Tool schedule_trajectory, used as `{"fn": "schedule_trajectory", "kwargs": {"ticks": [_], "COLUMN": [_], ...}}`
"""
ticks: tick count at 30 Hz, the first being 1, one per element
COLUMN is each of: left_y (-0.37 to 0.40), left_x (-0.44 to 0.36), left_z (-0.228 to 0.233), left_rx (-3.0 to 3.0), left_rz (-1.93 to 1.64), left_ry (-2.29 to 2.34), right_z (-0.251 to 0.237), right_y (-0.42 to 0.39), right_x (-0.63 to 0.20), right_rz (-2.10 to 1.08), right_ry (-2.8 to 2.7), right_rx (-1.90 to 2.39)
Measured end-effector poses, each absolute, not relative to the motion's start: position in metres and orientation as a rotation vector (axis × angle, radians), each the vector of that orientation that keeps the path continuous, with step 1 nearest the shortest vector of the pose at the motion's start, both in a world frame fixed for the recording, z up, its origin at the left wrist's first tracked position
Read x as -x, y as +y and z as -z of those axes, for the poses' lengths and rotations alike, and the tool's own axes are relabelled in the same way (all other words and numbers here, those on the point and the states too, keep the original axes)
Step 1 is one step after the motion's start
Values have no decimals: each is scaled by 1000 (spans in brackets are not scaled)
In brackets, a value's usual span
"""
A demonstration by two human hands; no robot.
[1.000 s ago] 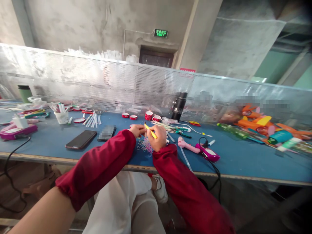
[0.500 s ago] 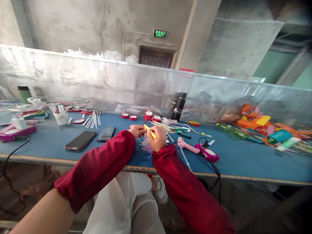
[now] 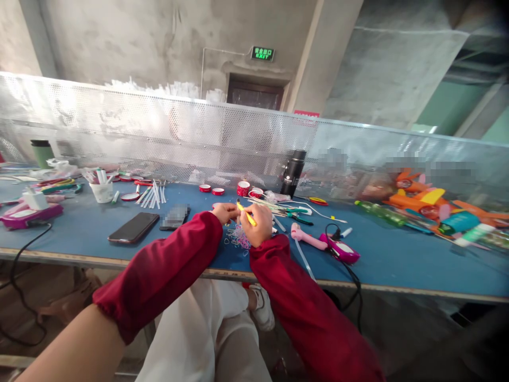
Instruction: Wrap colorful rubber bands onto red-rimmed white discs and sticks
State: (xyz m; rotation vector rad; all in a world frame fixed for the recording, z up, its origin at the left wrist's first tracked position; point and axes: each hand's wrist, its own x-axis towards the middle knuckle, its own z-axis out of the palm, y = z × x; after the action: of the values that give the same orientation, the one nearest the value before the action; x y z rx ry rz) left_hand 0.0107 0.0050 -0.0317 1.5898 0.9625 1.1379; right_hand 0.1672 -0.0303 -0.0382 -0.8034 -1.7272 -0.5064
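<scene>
My right hand [image 3: 261, 225] is closed around a slim yellow pen-like tool [image 3: 249, 218], which slants up and to the left. Close beside it, my left hand [image 3: 225, 213] has its fingers pinched together at the tool's upper end. Whatever those left fingers hold is too small to make out. Under both hands, a pile of small pastel rubber bands [image 3: 239, 238] lies on the blue tabletop [image 3: 199, 249]. Dark red sleeves cover both forearms.
Two phones, a black one [image 3: 134, 228] and a grey one [image 3: 175, 217], lie left. A pink and purple glue gun [image 3: 318, 241] with its cable sits right. Behind stand red tape rolls [image 3: 243, 188], green-handled pliers [image 3: 298, 214] and a black bottle [image 3: 293, 174]. White sticks [image 3: 152, 194] lie back left.
Both hands stay nearly in place over the rubber bands. The yellow tool's upper end has shifted slightly, and the whole view has moved a little.
</scene>
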Motion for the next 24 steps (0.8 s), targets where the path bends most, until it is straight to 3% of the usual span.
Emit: {"fn": "schedule_trajectory", "kwargs": {"ticks": [24], "left_y": [3], "left_x": [-11], "left_z": [29], "left_rx": [-1544], "left_rz": [-1132], "left_ry": [980], "right_z": [38], "right_y": [-29], "right_x": [-169], "right_rz": [507], "right_ry": [-1685], "right_rx": [826]}}
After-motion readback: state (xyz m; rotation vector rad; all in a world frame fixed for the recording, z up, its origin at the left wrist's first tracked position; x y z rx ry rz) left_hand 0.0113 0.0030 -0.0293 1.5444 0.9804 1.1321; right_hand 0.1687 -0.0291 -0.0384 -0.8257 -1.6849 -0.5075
